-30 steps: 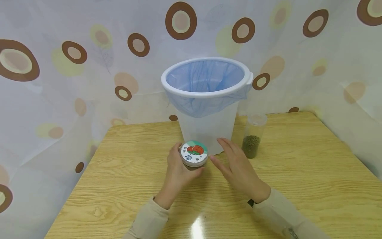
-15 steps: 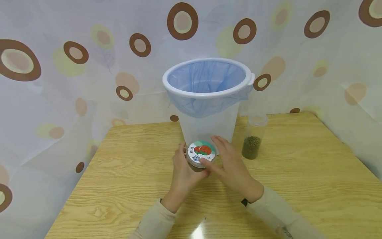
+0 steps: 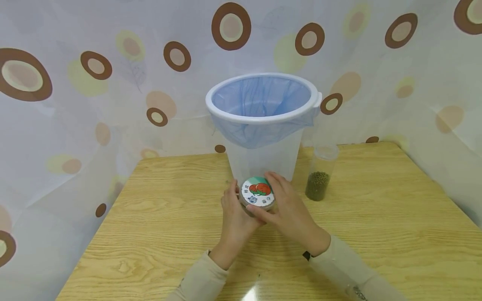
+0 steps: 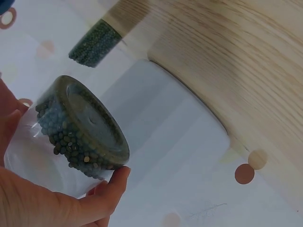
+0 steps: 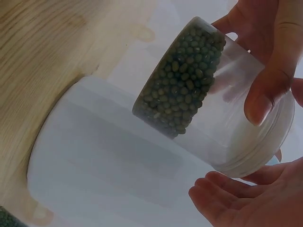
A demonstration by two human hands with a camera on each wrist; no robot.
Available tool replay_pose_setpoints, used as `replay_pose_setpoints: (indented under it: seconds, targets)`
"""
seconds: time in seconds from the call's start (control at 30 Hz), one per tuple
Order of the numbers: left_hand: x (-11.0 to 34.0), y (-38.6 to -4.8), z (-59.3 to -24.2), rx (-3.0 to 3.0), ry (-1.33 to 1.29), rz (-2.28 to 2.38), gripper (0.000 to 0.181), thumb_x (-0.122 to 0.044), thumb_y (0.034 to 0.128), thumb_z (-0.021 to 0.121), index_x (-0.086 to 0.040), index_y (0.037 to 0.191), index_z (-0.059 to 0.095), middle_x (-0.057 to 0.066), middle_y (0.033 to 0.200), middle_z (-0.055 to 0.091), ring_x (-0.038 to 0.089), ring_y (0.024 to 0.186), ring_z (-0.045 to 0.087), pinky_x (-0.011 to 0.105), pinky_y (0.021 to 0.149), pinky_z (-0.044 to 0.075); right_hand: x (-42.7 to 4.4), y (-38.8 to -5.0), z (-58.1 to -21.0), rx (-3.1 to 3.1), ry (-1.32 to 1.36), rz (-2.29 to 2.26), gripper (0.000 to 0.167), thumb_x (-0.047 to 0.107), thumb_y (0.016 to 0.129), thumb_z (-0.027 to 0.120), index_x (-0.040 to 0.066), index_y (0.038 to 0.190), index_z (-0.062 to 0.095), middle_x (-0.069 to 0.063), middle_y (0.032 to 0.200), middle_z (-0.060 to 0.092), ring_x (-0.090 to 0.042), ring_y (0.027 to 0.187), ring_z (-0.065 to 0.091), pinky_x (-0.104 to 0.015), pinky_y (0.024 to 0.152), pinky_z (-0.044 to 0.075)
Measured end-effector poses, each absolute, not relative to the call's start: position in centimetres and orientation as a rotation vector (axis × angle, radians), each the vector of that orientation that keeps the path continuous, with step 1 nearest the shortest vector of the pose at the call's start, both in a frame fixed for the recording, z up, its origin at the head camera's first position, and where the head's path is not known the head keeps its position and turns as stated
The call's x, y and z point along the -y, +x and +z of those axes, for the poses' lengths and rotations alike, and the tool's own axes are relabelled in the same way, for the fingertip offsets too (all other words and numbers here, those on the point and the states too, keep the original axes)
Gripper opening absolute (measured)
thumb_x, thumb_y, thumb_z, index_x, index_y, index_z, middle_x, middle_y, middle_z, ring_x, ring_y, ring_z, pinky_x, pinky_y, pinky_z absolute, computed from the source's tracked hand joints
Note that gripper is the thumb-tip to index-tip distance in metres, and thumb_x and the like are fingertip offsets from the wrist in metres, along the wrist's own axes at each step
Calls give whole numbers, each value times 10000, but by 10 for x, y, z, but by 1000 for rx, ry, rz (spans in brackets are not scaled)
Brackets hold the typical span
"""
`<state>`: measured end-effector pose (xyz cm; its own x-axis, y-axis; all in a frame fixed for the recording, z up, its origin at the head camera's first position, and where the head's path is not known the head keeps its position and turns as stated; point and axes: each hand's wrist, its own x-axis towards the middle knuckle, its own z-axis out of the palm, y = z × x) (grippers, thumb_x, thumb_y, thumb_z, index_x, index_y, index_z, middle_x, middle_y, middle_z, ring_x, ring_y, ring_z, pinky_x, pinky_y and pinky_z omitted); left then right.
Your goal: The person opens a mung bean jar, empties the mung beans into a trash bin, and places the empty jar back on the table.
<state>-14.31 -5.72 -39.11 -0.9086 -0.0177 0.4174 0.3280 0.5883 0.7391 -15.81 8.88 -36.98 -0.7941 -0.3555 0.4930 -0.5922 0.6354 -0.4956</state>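
In the head view my left hand (image 3: 239,219) grips a clear jar from the left, its thumb in front. The jar (image 5: 232,104) is partly filled with green mung beans (image 5: 182,78), as the right wrist view shows. A round lid (image 3: 257,191) with a picture of red fruit tops it. My right hand (image 3: 291,213) pinches the lid at its rim, thumb in front and fingers on the far right side. Seen from the left wrist, the jar (image 4: 71,137) is tilted, its base towards the camera.
Behind the hands stands a white bin (image 3: 263,159) lined with a blue bag (image 3: 260,98). To its right is a second clear jar (image 3: 318,184), partly filled with green beans. All this is on a wooden table (image 3: 162,209) before a patterned curtain (image 3: 132,96).
My right hand has moved left onto the lid, its thumb and fingers closing on the rim. The left hand and jar have shifted slightly right.
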Motion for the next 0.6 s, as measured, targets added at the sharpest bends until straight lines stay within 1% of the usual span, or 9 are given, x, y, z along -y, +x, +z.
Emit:
replay_pose_setpoints:
  seconds: [0.27,0.37,0.6]
  targets:
    - [53,-144,-392,2425,-254,-1211,1027,-248,617,910,81,1372,296,157,1160,445,280,1041,424,400,812,458,-87,-157,-370,2523,729,962,823,472,840,700,-53,1396,397,-223,1403,423,-364,1257,449,-496,974,431]
    - [51,-143,-393,2408,-270,-1169,1002,-248,614,909,85,1351,318,172,1158,452,283,1044,423,397,819,444,-87,-156,-370,2515,729,971,820,462,838,707,-56,1393,396,-218,1396,430,-355,1246,456,-485,969,436]
    - [48,-142,-396,2368,-302,-1204,882,-183,610,900,63,1291,396,157,1162,450,278,1058,408,388,839,405,-86,-155,-369,2475,726,1045,818,412,819,745,-61,1385,391,-213,1373,441,-330,1211,475,-464,953,450]
